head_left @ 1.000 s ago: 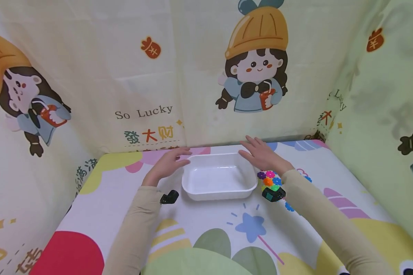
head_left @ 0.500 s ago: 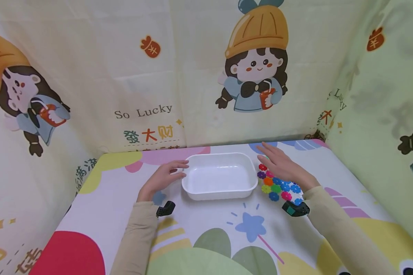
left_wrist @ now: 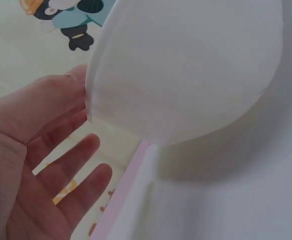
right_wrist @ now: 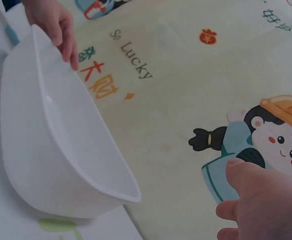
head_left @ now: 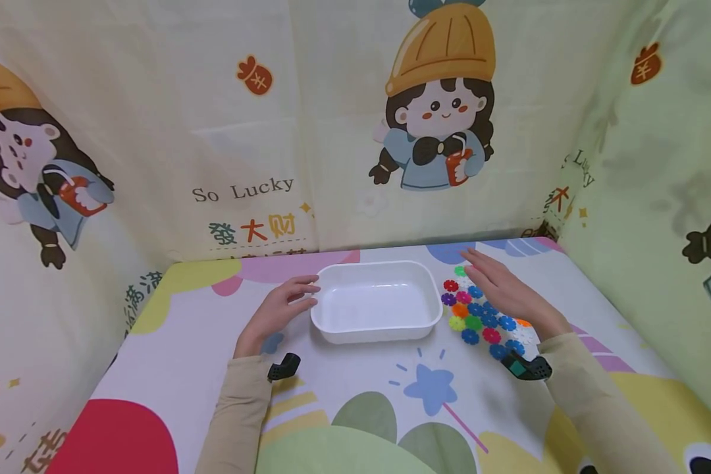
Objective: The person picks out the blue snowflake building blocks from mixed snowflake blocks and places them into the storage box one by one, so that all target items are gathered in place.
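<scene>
A white rectangular basin (head_left: 376, 334) with rounded corners stands upright on the table. My left hand (head_left: 275, 313) is at its left end, fingertips right at the rim and fingers relaxed. Close up in the left wrist view, the thumb and a finger of that hand (left_wrist: 41, 115) meet the basin's edge (left_wrist: 186, 65), while the other fingers spread free. My right hand (head_left: 509, 289) hovers with straight fingers over a group of small, colourful flower-shaped plastic pieces (head_left: 473, 322), partly hiding them. In the right wrist view the right hand (right_wrist: 268, 200) is apart from the basin (right_wrist: 26, 140) and holds nothing.
A printed cloth (head_left: 355, 401) covers the table. Patterned cartoon curtains (head_left: 343, 131) enclose it at the back and both sides. The flower pieces lie flat just right of the basin. Each wrist wears a small black camera (head_left: 284, 367).
My right hand has moved right, off the basin's right rim to above the flower pieces, uncovering more of them. My left hand has shifted slightly left and nearer. The basin stays put.
</scene>
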{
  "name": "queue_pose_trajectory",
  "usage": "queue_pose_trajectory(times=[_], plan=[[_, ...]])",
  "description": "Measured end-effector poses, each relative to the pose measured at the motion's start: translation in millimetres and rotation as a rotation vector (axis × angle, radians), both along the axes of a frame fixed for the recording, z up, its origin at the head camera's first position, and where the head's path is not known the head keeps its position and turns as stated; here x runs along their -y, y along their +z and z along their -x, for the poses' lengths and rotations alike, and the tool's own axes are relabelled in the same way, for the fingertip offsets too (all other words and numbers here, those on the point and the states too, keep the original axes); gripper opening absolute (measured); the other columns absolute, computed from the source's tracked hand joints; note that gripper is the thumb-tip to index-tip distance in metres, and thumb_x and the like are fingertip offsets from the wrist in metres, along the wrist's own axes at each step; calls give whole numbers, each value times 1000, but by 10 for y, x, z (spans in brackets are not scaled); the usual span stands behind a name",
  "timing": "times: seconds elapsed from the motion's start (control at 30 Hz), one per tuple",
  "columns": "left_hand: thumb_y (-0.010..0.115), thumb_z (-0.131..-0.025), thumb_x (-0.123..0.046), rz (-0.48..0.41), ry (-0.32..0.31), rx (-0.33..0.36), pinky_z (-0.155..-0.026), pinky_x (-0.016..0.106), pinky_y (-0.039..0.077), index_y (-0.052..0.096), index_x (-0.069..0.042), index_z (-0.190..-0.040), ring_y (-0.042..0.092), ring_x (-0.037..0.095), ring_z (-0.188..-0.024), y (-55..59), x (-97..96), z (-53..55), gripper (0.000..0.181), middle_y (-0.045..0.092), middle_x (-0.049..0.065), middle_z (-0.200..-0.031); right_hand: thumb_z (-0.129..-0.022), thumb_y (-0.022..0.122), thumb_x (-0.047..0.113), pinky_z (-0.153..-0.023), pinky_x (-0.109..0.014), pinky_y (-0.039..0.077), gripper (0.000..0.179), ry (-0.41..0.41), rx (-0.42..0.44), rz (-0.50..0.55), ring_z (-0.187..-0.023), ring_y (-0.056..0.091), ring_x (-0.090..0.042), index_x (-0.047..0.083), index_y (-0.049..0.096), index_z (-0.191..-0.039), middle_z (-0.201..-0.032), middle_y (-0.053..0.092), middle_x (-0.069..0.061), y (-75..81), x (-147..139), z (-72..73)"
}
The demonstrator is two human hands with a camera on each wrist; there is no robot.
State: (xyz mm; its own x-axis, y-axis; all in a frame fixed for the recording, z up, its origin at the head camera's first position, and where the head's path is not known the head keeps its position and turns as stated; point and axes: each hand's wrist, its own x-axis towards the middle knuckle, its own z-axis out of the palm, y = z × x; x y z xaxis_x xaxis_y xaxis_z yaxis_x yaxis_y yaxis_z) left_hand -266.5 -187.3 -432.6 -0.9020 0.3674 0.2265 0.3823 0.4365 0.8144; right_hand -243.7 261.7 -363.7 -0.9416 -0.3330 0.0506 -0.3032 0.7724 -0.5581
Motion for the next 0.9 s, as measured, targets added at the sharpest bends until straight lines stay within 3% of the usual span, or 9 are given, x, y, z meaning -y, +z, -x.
queue_pose_trajectory(times=[0.27, 0.47, 0.67, 0.9], plan=[[70, -92, -21, -77, 2, 28, -107, 37, 43, 68, -6, -119, 47, 20, -132, -27, -8, -18, 31, 52, 1, -141, -104, 37, 44, -108, -73, 17, 66, -46, 8, 24, -144, 12, -47, 7, 19, -156, -159, 14, -24, -36, -110, -39], [70, -92, -21, -84, 4, 34, -104, 31, 44, 68, -5, -119, 48, 21, -131, -22, -24, -27, 32, 52, 2, -141, -103, 41, 44, -107, -73, 19, 67, -115, 28, 32, -143, 16, -48, 8, 21, -156, -158, 18, -24, -116, -202, -67], [71, -91, -21, -85, 14, 41, -103, 30, 44, 68, -4, -119, 49, 22, -130, -25, -30, -27, 32, 52, 3, -141, -101, 47, 45, -104, -69, 31, 66, -187, -17, 32, -138, 27, -49, 4, 32, -151, -153, 30, -26, -204, -272, -96], [71, -91, -20, -124, 19, 73, -102, 27, 45, 68, -4, -119, 51, 22, -129, -29, -43, -27, 32, 52, 3, -141, -99, 56, 35, -97, -63, 44, 58, -222, -85, 36, -127, 42, -48, 1, 43, -144, -144, 42, -28, -321, -350, -135]])
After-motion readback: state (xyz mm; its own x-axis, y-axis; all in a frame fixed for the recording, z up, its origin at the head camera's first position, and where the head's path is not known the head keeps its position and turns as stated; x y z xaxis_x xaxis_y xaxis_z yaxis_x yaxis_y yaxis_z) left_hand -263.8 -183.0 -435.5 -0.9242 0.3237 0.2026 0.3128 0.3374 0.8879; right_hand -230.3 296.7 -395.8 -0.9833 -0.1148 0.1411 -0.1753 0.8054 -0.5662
